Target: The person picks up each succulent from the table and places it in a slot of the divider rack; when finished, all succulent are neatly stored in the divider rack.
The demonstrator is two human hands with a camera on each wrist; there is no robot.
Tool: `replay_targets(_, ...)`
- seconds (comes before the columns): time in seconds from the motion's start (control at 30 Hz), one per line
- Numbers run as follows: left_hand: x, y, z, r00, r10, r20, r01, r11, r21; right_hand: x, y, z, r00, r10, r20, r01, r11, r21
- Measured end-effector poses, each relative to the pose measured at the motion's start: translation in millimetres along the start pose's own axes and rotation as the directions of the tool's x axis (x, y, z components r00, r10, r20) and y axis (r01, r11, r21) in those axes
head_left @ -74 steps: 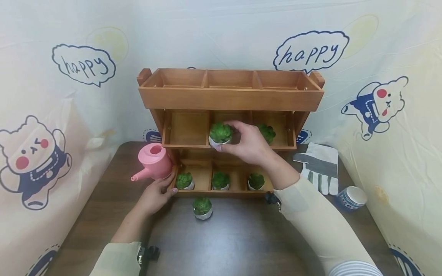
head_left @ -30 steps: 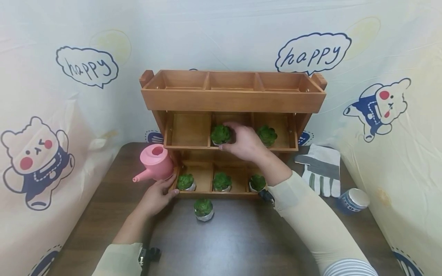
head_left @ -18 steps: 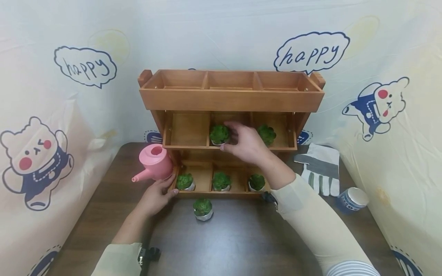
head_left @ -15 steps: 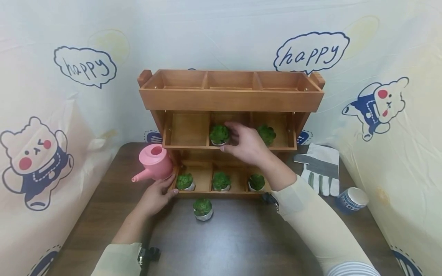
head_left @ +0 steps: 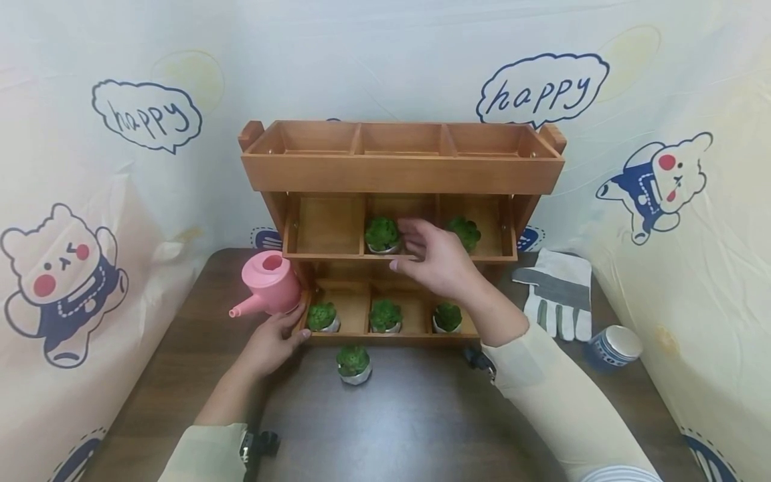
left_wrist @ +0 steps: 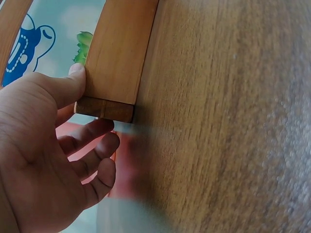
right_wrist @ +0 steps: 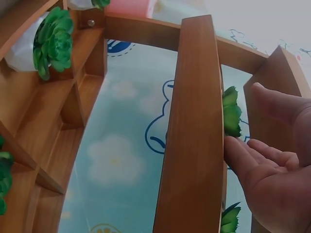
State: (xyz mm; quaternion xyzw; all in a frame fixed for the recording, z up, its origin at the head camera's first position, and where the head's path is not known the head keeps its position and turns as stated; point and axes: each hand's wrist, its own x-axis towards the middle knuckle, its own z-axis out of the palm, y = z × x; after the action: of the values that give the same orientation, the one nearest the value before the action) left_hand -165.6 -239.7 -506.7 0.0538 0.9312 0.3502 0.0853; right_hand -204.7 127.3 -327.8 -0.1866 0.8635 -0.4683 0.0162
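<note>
A three-tier wooden planter shelf [head_left: 403, 175] stands against the backdrop, each tier split into three compartments. My left hand [head_left: 271, 345] grips its lowest tier at the left front corner; in the left wrist view the thumb [left_wrist: 73, 87] presses the board's edge. A potted succulent [head_left: 382, 234] sits in the middle tier's centre compartment, just left of my right hand [head_left: 442, 264]. The right fingers are spread apart and empty, beside that plant. Another succulent [head_left: 464, 234] is in the compartment to the right, partly behind the hand. The left compartment of that tier is bare.
Three potted succulents [head_left: 385, 316] occupy the lowest tier. One more potted succulent [head_left: 354, 365] stands on the table in front. A pink watering can [head_left: 271, 281] is beside my left hand. Work gloves [head_left: 557, 294] and a blue-and-white jar [head_left: 614, 347] lie at the right.
My right hand lowered the succulent into the centre compartment of the middle tier, let go of it and drew slightly right. The left hand stayed on the shelf corner.
</note>
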Motion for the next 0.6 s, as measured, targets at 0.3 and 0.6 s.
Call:
replay_targets(0.3, 0.2, 1.0, -1.4, 1.0, 0.003, 0.004, -0.003, 1.0, 0.003, -12.2, 1.5, 2.0, 1.0, -0.015, -0.008, 0.015, 1.0, 0.027)
replay_targets(0.6, 1.2, -0.2, -0.1, 1.0, -0.002, -0.001, 0.002, 1.0, 0.006, -33.6, 15.2, 15.4, 0.991, -0.057, -0.119, 0.076, 0.985, 0.155)
